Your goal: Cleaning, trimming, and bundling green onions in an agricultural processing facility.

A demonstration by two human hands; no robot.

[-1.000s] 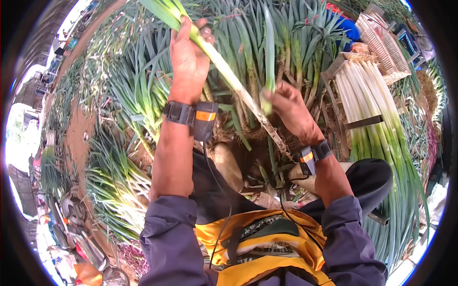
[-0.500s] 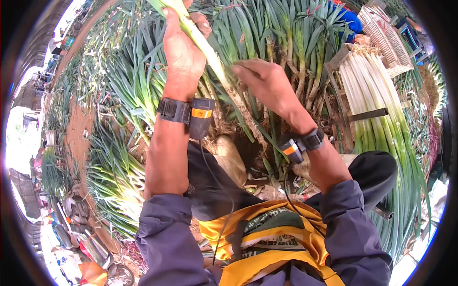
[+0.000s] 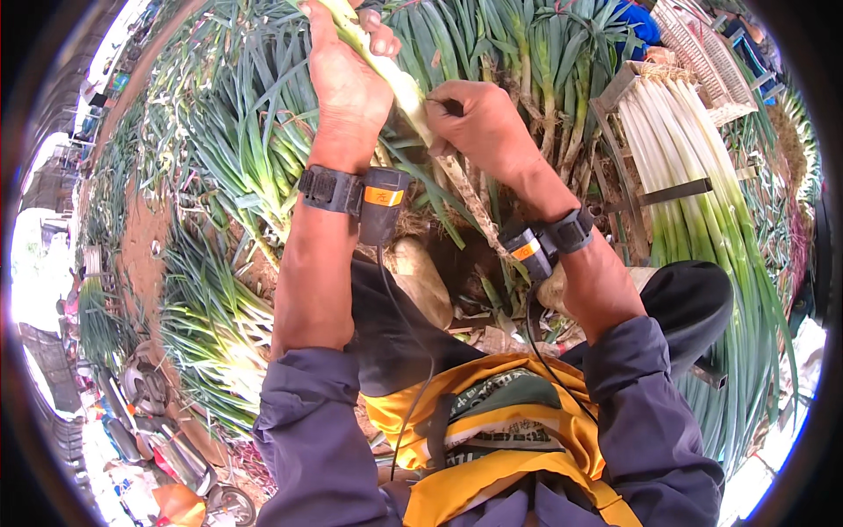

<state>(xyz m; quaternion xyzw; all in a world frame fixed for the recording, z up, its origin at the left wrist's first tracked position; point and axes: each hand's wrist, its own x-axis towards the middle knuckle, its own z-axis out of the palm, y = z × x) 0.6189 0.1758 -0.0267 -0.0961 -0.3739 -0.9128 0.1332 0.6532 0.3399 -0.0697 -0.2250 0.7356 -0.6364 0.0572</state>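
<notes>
A long green onion [image 3: 402,86] slants from the top edge down towards my lap, pale at the upper stalk and soil-brown at its lower end. My left hand [image 3: 349,83] is closed around the upper stalk. Lower down, my right hand [image 3: 479,119] pinches at the side of the same stalk, thumb and fingertips drawn together. Whether a strip of outer skin is between those fingers cannot be made out. Beyond both hands lies a thick row of unpeeled green onions [image 3: 553,70], their roots and dirty stalks turned towards me.
On the right, clean white-stalked green onions [image 3: 672,140] lie in a metal rack [image 3: 619,171] under a dark strap [image 3: 676,192]. A white basket [image 3: 694,44] stands behind it. More green onions [image 3: 219,325] are heaped at left. Motorcycles [image 3: 154,430] stand at the lower left.
My right hand has gone from loosely extended fingers beside the stalk to a closed pinch on it. My left hand and the green onion have shifted slightly right.
</notes>
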